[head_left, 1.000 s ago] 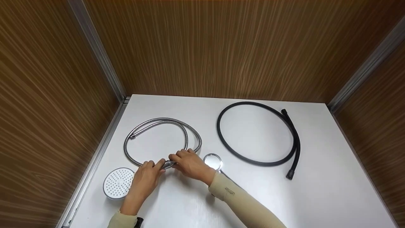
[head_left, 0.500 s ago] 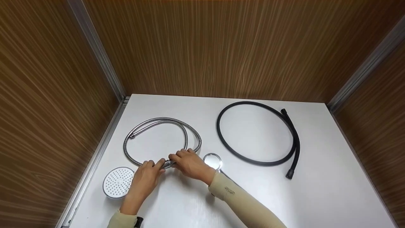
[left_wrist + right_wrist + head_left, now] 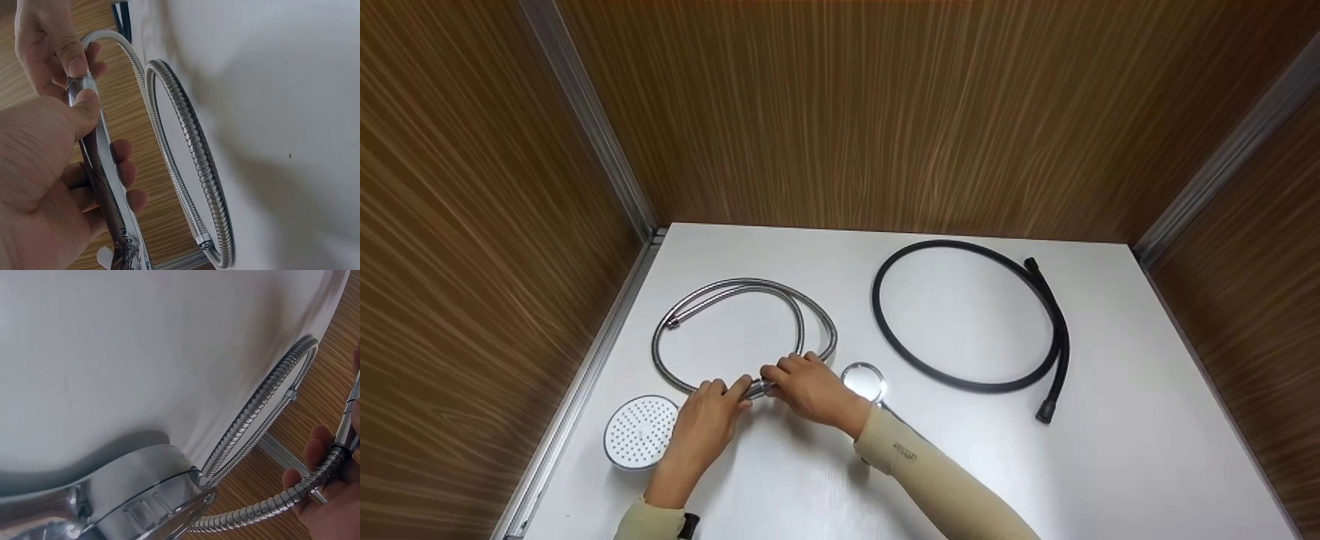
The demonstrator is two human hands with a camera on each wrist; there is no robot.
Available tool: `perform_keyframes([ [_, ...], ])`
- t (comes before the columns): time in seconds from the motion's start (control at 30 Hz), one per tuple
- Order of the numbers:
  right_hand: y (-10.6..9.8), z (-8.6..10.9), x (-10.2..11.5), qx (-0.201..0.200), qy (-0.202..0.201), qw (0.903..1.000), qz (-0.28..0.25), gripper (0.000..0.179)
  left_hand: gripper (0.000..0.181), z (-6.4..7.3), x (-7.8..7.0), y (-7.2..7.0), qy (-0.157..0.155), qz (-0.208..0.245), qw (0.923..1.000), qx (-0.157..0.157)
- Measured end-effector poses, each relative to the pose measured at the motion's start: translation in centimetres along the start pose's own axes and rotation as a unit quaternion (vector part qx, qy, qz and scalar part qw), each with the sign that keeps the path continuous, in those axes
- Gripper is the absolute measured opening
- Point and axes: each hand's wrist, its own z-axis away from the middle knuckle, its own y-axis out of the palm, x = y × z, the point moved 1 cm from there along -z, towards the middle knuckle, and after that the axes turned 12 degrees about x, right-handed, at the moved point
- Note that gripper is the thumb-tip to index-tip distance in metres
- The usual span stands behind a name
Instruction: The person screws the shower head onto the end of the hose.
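Observation:
My left hand (image 3: 701, 427) grips the chrome handle (image 3: 107, 169) of a shower head (image 3: 639, 435), whose round white face with rows of small nozzles points up. At the handle's end, my right hand (image 3: 814, 390) pinches the end fitting of a silver metal shower hose (image 3: 746, 283). In the right wrist view, the fingers of the right hand (image 3: 337, 506) curl round the hose, where a dark ring (image 3: 340, 451) shows beside the handle's end. Fitting and handle end meet there; the thread is hidden. The hose loops on the white table, its other end (image 3: 673, 322) free.
Under the right forearm lies a second, smaller chrome shower head (image 3: 864, 382), its handle partly covered by the sleeve. A coiled black hose (image 3: 877, 300) rests at the right. Wood-grain panels (image 3: 840, 112) wall in the white table (image 3: 1125, 360) on three sides.

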Motion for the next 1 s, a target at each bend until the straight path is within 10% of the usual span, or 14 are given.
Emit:
perform_keyframes([
  [1.0,-0.28,-0.21,0.21,0.006,0.003,1.0,0.0,0.027,0.035,0.13,0.32,-0.14,-0.006,-0.002,1.0,0.003],
])
